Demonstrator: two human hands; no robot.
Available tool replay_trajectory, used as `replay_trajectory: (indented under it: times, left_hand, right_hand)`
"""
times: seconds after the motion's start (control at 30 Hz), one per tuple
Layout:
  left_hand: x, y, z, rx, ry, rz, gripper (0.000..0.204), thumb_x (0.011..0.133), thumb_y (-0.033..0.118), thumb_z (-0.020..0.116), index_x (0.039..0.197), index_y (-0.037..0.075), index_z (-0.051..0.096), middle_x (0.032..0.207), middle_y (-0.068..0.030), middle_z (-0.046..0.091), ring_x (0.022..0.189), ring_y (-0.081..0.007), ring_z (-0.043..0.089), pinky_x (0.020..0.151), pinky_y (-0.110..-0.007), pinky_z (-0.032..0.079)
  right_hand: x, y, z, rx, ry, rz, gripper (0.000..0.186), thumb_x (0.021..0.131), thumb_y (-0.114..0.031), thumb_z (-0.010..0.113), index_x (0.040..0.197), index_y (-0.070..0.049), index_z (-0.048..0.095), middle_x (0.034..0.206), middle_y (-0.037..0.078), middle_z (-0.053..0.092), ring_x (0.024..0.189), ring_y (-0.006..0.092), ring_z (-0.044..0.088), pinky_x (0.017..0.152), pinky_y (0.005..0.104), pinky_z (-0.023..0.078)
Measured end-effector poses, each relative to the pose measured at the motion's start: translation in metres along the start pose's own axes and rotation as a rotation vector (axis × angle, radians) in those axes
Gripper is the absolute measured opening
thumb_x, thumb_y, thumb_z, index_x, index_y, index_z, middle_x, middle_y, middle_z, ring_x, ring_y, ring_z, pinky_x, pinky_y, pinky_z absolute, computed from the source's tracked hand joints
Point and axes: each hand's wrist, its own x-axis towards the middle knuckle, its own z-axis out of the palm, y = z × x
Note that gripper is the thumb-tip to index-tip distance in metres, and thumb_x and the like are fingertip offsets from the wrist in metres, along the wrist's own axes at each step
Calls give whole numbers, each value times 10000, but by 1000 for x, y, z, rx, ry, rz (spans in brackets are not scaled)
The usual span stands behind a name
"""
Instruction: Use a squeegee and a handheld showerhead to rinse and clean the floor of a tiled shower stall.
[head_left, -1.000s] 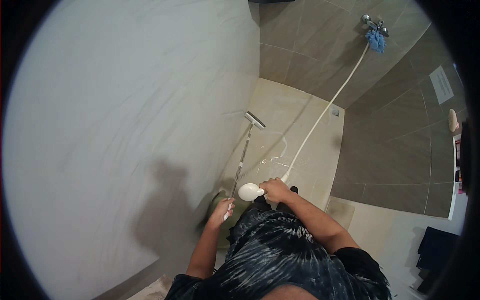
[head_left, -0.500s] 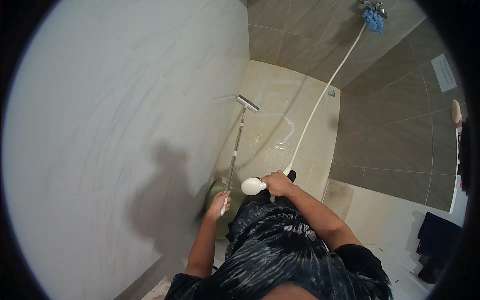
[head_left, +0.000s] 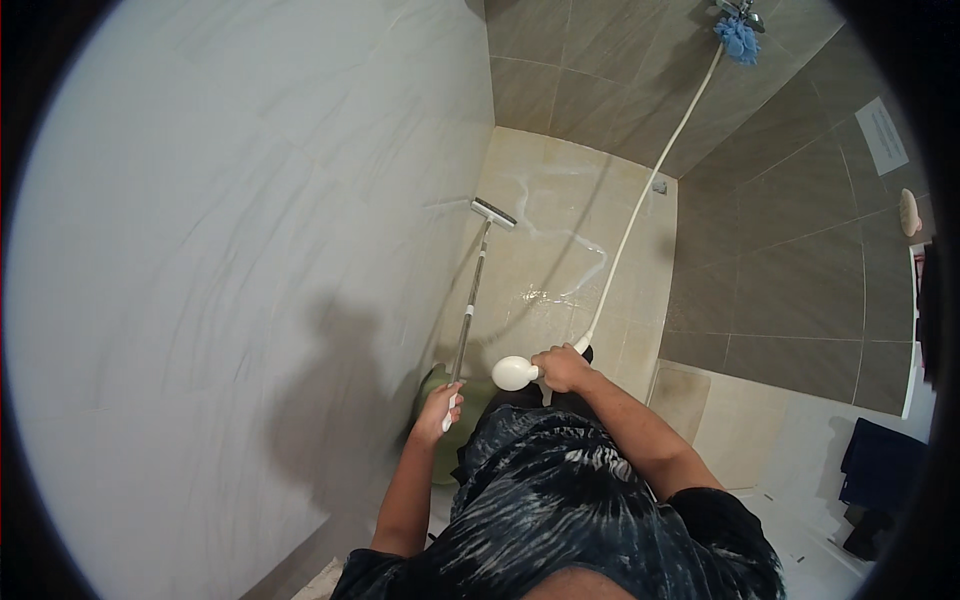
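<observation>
My left hand grips the white handle of a long metal-poled floor brush. Its flat white head, with a dark strip along the top, is on the beige tiled floor near the left wall. My right hand holds a white handheld shower, its round head turned left in front of my body. A white hose runs from it up to a chrome tap, where a blue mesh pouf hangs. Pale wet streaks and shiny droplets mark the floor between brush and hose.
A white wall is at left, grey tiled walls behind and right. A green object stands low by my left leg, partly hidden. A drain lies in the back corner, a pink item on the right wall, dark cloth lower right.
The brush head now sits higher and further left in view, as does the background. My right hand and shower head moved slightly right and up. The pale wet streak on the floor has grown longer.
</observation>
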Motion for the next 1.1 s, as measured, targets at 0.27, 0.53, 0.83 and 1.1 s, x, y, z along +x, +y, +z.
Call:
replay_trajectory:
  times: [0.27,0.53,0.83,1.1]
  left_hand:
    - [-2,5,-4,-13,-18,-8,205,952,241,594,1094,103,543,666,23,490,440,-58,396,372,-216,311]
    - [1,5,-10,-64,-29,-27,182,950,233,598,1067,109,538,674,24,497,428,-67,390,370,-226,305]
    - [-4,12,-5,-121,-67,-32,146,944,219,604,1031,128,530,675,26,496,429,-63,387,373,-223,300]
    - [-10,18,2,-165,-60,-22,129,944,212,605,992,123,524,673,16,500,429,-69,388,373,-224,304]
  right_hand:
    - [0,7,1,-79,-46,52,216,791,-204,606,985,-140,675,970,96,696,1004,308,633,891,488,426]
    - [0,13,0,-129,-108,123,219,806,-219,607,997,-137,677,988,111,701,1022,318,643,922,510,424]
    - [0,13,-4,-204,-153,183,256,810,-210,591,1039,-135,680,1006,110,701,1026,311,646,925,500,429]
    - [2,0,-9,-192,-129,173,271,798,-232,598,1034,-130,682,1004,112,702,1018,305,648,936,483,426]
